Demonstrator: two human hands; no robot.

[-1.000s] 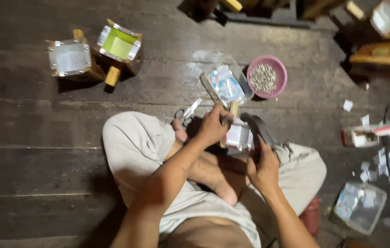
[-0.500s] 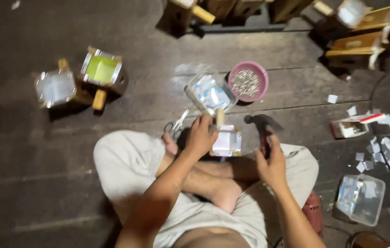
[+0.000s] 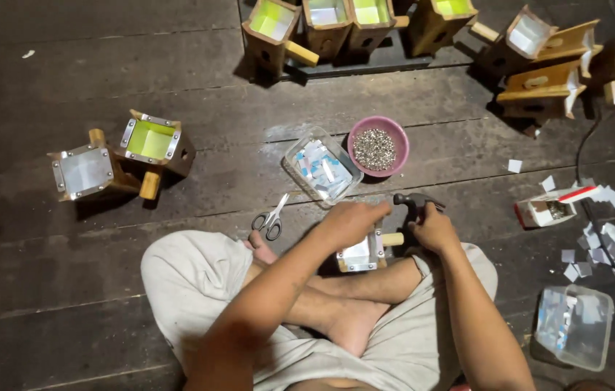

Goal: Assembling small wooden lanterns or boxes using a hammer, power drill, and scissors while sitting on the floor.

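We sit cross-legged on the dark plank floor (image 3: 105, 304), and our left hand (image 3: 347, 221) lies curled over the top of a small wooden box with a metal-edged frame and a short round peg (image 3: 362, 252), which rests at our shins just in front of our crossed legs. The fingers are bent down around the box's upper edge, pinning it; how tightly, we cannot tell. Our right hand (image 3: 434, 230) is closed round the handle of a dark-headed hammer (image 3: 407, 203), whose head sits just above the box's peg side. We judge the box light but stiff, its thin metal trim and pale panel easy to dent, so it is best held by the wooden walls or the peg, fingers clear of the corner being struck. The hammer is the heavy piece and wants a firm hold on its handle. Just beyond lie grey-handled scissors (image 3: 270, 219), a clear plastic tub of pale paper slips (image 3: 321, 168) and a pink round bowl of small metal tacks (image 3: 378, 146). Finished boxes with green and silver faces (image 3: 121, 158) stand well apart to the left.
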